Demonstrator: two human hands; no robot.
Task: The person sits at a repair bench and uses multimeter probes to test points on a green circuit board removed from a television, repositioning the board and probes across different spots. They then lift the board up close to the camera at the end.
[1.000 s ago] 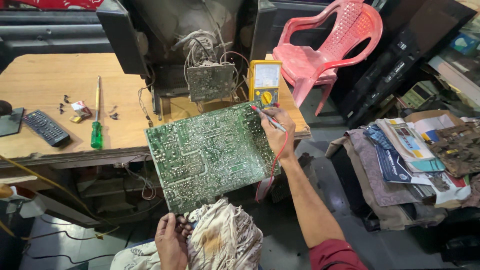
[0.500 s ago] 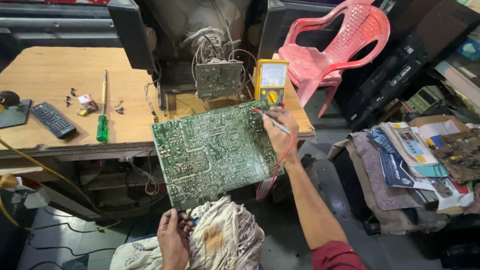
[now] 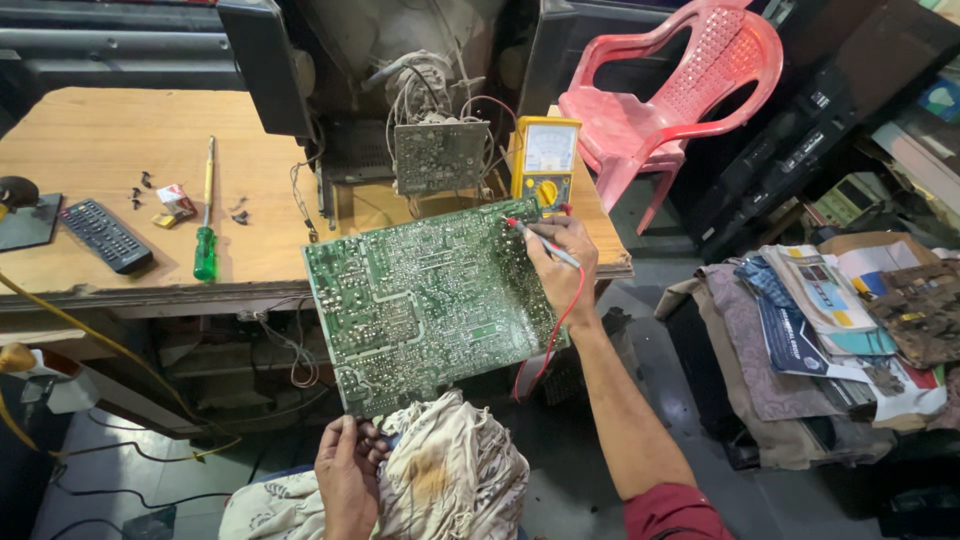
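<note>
A large green circuit board (image 3: pixel 420 300) leans from my lap up against the wooden table's edge, solder side facing me. My left hand (image 3: pixel 347 470) grips its lower left corner, beside a crumpled cream cloth (image 3: pixel 450 475) on my lap. My right hand (image 3: pixel 562 265) rests on the board's upper right corner and holds a red test probe (image 3: pixel 535 240), its tip touching the board near the top edge. A red lead hangs down from that hand. A yellow analogue multimeter (image 3: pixel 545 160) stands on the table just behind the board.
On the wooden table (image 3: pixel 100 160) lie a green-handled screwdriver (image 3: pixel 206 215), a black remote (image 3: pixel 105 235), small screws and an opened television chassis (image 3: pixel 430 130) with wires. A pink plastic chair (image 3: pixel 680 100) stands behind. Papers and cloth (image 3: pixel 830 320) are piled at the right.
The view has shifted slightly; the board and both hands keep their hold. The probe tip stays at the board's upper right area.
</note>
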